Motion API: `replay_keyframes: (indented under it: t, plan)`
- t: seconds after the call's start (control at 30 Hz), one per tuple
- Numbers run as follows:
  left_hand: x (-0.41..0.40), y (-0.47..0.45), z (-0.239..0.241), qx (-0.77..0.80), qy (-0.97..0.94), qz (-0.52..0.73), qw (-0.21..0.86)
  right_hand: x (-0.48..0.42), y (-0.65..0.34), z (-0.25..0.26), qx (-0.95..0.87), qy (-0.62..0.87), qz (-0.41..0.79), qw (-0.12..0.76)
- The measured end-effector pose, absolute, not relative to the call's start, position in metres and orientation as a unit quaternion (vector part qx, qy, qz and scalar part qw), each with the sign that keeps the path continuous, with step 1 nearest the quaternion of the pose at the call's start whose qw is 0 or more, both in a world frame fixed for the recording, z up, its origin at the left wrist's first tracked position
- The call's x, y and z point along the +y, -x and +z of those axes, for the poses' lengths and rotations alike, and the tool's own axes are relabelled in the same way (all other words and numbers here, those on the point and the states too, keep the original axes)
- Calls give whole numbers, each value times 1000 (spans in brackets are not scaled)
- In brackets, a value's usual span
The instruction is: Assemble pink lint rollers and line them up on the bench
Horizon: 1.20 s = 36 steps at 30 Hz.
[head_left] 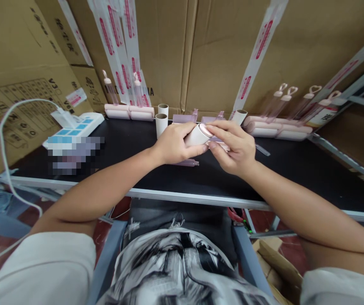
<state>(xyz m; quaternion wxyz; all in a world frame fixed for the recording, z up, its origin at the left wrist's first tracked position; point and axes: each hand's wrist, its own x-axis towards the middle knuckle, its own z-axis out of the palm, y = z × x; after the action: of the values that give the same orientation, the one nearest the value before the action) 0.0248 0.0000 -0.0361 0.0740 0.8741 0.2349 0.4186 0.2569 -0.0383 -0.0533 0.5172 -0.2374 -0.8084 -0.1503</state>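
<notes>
Over the middle of the black table, my left hand (176, 143) is wrapped round a white tube (196, 136), which lies tilted in it. A glossy pink cap (204, 130) sits at the tube's right end. My right hand (234, 146) is closed at that end, its fingertips on the cap and its thumb below. Two open white tubes (162, 123) stand just beyond my left hand, and another white tube (240, 115) stands behind my right hand. Translucent purple pieces (182, 118) lie behind and under my hands, partly hidden by them.
Pink cylinders (129, 112) lie at the back left, with clear tubes with pink tops above them. More pink cylinders (279, 128) and heart-looped tubes (307, 98) are at the back right. A white power strip (88, 123) with a cable sits left. Cardboard (165, 51) walls the back.
</notes>
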Motion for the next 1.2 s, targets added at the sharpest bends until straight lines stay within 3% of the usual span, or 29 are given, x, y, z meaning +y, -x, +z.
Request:
replay_keyframes:
  t: [0.3,1.03,1.2]
  plan:
    - [0,-24,-37,226,-870,429,86,-41,-257,-56,-818,278,-109,491]
    - [-2,-24,-37,211,-875,428,80,-38,-258,-51,-836,197,-132,496]
    - [0,-22,-38,239,-841,468,132,-45,-268,-39,-809,297,-127,491]
